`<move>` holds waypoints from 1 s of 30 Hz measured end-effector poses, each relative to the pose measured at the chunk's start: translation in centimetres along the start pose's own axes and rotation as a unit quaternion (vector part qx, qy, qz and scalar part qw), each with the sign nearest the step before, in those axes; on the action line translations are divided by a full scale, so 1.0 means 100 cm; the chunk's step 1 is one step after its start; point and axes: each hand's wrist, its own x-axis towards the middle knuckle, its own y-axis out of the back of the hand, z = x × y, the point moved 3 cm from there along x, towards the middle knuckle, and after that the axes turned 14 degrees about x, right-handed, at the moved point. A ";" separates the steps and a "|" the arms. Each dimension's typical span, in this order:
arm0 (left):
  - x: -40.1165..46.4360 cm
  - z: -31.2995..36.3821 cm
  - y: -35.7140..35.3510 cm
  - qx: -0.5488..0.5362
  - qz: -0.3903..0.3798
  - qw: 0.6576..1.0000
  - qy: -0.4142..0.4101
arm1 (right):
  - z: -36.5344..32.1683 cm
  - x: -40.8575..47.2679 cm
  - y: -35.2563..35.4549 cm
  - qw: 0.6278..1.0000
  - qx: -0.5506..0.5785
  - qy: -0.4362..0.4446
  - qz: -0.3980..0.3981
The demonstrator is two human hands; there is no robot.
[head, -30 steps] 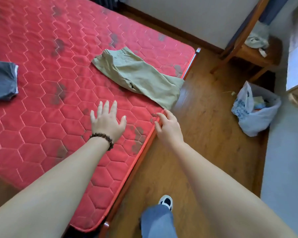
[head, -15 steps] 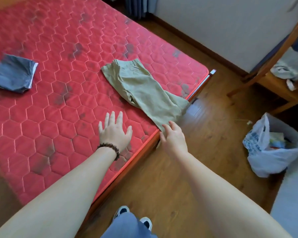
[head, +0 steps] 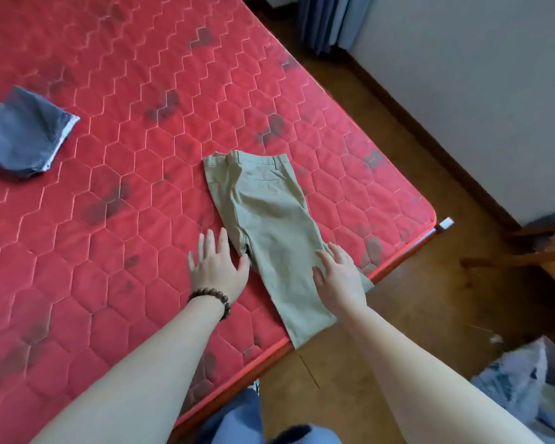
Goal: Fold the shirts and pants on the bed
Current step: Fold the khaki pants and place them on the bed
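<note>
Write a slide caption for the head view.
Both hands flatten khaki pants on the red mattress.

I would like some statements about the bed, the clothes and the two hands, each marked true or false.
1. The khaki cotton pants hang partly over the edge of the red quilted mattress. True.
2. The right hand grips the waistband of the pants. False: it lies with straight fingers on the leg part, near the mattress edge.
3. A folded grey-blue garment lies on the mattress, apart from the pants. True.
4. The left hand wears a metal watch. False: a brown beaded bracelet is on that wrist.
5. The left hand rests flat beside the pants. True.
</note>
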 end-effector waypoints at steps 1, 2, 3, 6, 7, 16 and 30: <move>0.014 0.005 -0.002 -0.008 0.001 1.000 0.016 | 0.001 0.022 0.001 1.000 -0.002 0.002 -0.011; 0.027 0.010 -0.005 -0.015 0.000 0.999 0.033 | 0.002 0.042 0.002 1.000 -0.006 0.007 -0.023; 0.039 0.015 -0.009 -0.022 -0.001 0.999 0.048 | 0.003 0.063 0.001 0.999 -0.011 0.018 -0.034; 0.080 0.031 -0.028 -0.039 -0.009 0.995 0.089 | 0.006 0.130 -0.006 0.997 -0.008 0.054 -0.061; 0.096 0.036 -0.036 -0.043 -0.008 0.994 0.104 | 0.009 0.153 -0.010 0.996 -0.003 0.063 -0.065; 0.266 0.057 -0.111 -0.094 0.067 0.973 0.200 | 0.042 0.350 -0.086 0.994 0.061 0.060 -0.065; 0.316 0.058 -0.158 -0.186 0.152 0.935 0.261 | 0.065 0.421 -0.146 0.970 0.209 -0.121 -0.028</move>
